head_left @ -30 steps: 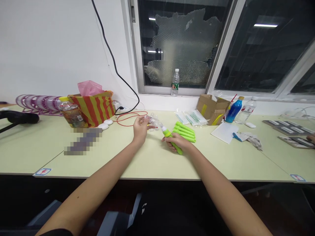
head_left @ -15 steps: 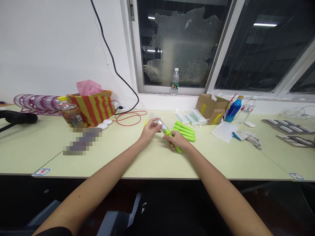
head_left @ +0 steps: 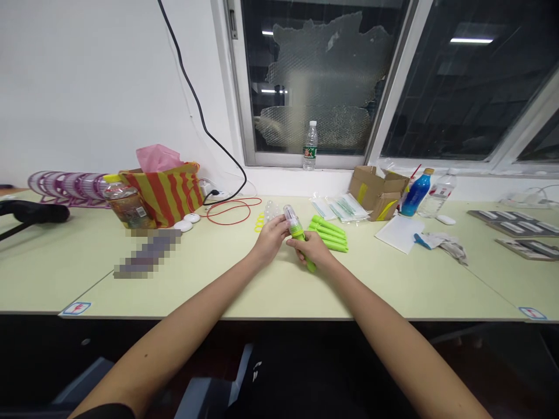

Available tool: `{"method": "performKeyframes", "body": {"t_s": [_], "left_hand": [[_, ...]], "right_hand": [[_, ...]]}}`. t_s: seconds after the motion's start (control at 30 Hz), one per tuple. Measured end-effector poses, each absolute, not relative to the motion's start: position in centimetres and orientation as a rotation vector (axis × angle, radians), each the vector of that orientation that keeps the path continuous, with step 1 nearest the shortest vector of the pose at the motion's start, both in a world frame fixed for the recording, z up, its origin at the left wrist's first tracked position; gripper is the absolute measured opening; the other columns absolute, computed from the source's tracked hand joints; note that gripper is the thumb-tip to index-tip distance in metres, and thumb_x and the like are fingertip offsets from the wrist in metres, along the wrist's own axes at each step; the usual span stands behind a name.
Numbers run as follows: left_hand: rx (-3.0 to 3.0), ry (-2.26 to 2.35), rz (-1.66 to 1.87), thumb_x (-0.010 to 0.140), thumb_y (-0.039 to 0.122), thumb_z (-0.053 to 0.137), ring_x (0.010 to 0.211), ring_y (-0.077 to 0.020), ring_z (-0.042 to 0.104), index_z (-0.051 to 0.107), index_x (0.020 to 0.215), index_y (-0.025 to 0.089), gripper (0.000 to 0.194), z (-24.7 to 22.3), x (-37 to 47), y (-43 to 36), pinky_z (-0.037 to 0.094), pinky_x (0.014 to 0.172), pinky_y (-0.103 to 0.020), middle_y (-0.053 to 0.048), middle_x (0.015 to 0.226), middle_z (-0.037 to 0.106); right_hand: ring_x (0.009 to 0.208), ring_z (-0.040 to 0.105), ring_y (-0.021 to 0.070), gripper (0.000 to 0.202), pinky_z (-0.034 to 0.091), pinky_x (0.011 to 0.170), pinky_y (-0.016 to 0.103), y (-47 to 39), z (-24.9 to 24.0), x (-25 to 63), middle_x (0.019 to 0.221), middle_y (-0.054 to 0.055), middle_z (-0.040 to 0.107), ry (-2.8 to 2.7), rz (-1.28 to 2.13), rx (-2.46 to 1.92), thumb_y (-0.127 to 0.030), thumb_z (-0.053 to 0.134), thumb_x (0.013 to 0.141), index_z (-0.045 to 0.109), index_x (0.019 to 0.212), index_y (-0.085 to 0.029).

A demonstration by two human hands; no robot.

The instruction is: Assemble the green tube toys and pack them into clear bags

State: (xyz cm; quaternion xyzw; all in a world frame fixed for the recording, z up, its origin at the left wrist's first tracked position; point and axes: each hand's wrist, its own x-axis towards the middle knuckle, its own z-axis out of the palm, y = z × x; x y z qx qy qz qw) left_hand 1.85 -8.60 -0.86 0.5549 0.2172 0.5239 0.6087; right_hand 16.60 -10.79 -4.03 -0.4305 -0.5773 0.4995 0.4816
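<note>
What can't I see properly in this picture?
All in the head view:
Middle of the green handle: hidden by the right hand.
Black object: cut off by the left edge.
Inside the striped bag: hidden by its sides.
Pixelated thing: blurred out.
Windowsill bottle: label too small.

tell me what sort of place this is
Probably a shared indoor workbench: a pale green table by a wall, slim bright green plastic handles laid side by side, and a striped red-and-yellow bag among drink bottles.
</note>
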Motion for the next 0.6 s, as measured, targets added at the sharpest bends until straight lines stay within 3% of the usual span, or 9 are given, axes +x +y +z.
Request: {"method": "performKeyframes", "body": {"t_s": [0.2, 0.33, 0.43, 0.5, 0.6], "left_hand": [[1.376, 0.663, 1.215, 0.063, 0.039, 0.084, 0.069, -0.0138, 0.057, 0.07, 0.09, 0.011, 0.041, -0.4, 2.7, -8.5, 0.041, 0.059, -0.024, -0.005, 0.081, 0.068], [1.314, 0.407, 1.023, 0.064, 0.039, 0.085, 0.06, -0.0111, 0.054, 0.07, 0.101, 0.01, 0.049, 0.6, 3.0, -7.6, 0.035, 0.051, -0.024, -0.014, 0.097, 0.071], [1.312, 0.355, 0.888, 0.068, 0.035, 0.082, 0.056, -0.0094, 0.051, 0.069, 0.108, 0.01, 0.049, 1.8, 2.9, -7.2, 0.036, 0.052, -0.026, -0.018, 0.106, 0.071], [1.334, 0.393, 0.878, 0.068, 0.029, 0.08, 0.057, -0.0111, 0.054, 0.071, 0.102, 0.01, 0.04, 2.8, 3.0, -7.1, 0.04, 0.056, -0.028, -0.016, 0.098, 0.072], [1.28, 0.481, 1.094, 0.067, 0.025, 0.077, 0.075, -0.0167, 0.062, 0.069, 0.091, 0.012, 0.028, 4.4, 4.1, -7.6, 0.046, 0.07, -0.028, -0.009, 0.086, 0.07]], "right_hand": [[0.032, 0.042, 0.0089, 0.043, 0.034, 0.031, 0.022, -11.0, -3.9, 16.5, 0.043, -0.006, 0.048, -1.362, 1.252, -1.019, -0.052, 0.08, 0.066, 0.054, 0.066, -0.018], [0.035, 0.031, 0.0044, 0.055, 0.03, 0.031, 0.02, -11.0, -3.8, 17.4, 0.052, -0.009, 0.043, -1.218, 1.597, -0.724, -0.066, 0.073, 0.067, 0.061, 0.083, -0.015], [0.036, 0.026, 0.0039, 0.062, 0.026, 0.033, 0.02, -10.9, -3.5, 17.7, 0.055, -0.009, 0.041, -1.222, 1.666, -0.626, -0.074, 0.066, 0.069, 0.061, 0.088, -0.016], [0.038, 0.029, 0.0057, 0.058, 0.029, 0.037, 0.022, -10.8, -3.5, 17.6, 0.055, -0.008, 0.042, -1.267, 1.511, -0.731, -0.072, 0.065, 0.071, 0.059, 0.084, -0.017], [0.047, 0.039, 0.0099, 0.044, 0.032, 0.047, 0.025, -10.4, -3.7, 17.1, 0.053, -0.005, 0.044, -1.374, 0.935, -1.052, -0.059, 0.069, 0.072, 0.053, 0.07, -0.018]]}}
